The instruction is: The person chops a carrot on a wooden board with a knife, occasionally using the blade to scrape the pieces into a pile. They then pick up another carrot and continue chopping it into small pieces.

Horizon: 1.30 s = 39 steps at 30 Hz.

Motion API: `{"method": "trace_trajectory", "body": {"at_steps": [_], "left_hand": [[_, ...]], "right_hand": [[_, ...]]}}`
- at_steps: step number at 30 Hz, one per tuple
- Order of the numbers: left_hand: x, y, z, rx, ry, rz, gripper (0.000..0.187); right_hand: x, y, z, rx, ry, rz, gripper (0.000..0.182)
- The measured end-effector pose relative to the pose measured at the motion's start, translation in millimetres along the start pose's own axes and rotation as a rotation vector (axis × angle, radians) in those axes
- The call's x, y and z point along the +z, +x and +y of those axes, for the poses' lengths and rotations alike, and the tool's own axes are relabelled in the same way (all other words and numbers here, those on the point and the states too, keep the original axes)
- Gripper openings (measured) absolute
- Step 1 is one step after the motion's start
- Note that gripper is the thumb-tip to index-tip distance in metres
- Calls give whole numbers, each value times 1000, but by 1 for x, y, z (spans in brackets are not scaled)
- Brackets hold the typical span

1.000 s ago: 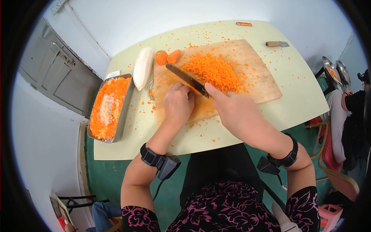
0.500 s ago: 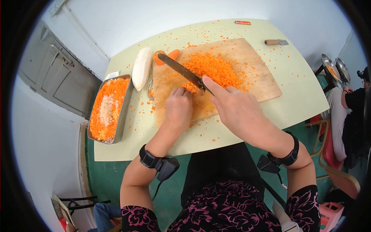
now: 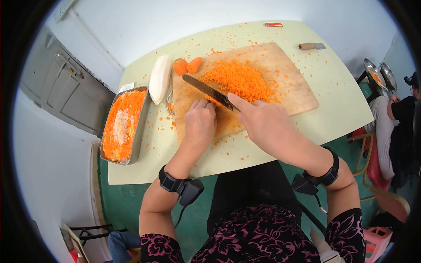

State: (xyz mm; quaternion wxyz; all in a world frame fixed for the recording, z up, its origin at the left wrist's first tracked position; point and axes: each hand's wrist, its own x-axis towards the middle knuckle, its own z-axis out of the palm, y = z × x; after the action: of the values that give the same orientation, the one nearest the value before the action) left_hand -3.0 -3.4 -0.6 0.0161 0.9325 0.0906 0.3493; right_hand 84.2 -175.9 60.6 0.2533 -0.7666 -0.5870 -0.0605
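Right hand grips knife, forefinger along spine; left hand curled, pinning carrot on cutting board; advise knuckles leading, fingertips tucked.

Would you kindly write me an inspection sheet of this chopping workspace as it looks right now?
Surface: pale table strewn with carrot bits.
Job's things: cutting board, chopped carrot pile, knife, two carrot ends.
Clutter: white radish, metal tray of chopped vegetables, small scraper, lighter.
Hands: right hand grips knife; left hand curled on board.
Cables: wrist device lead.
Surroundings: a seated person, grey door.
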Motion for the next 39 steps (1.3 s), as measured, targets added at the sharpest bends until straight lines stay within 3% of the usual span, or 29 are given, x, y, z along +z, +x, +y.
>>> {"method": "trace_trajectory", "body": {"at_steps": [9,15,21,24,39], "left_hand": [[0,0,-2,11,4,-36,8],[-10,-3,4,-2,21,-174,10],[-6,-7,1,76,-8,-84,12],[-10,-6,2,56,6,-165,14],[-7,-7,3,51,-28,-87,15]], "right_hand": [[-1,2,-2,21,-1,13,49],[-1,0,-6,48,-36,-61,48],[-11,3,-8,12,-11,30,49],[5,1,-5,20,-39,-64,49],[-13,1,-11,62,11,1,42]]}}
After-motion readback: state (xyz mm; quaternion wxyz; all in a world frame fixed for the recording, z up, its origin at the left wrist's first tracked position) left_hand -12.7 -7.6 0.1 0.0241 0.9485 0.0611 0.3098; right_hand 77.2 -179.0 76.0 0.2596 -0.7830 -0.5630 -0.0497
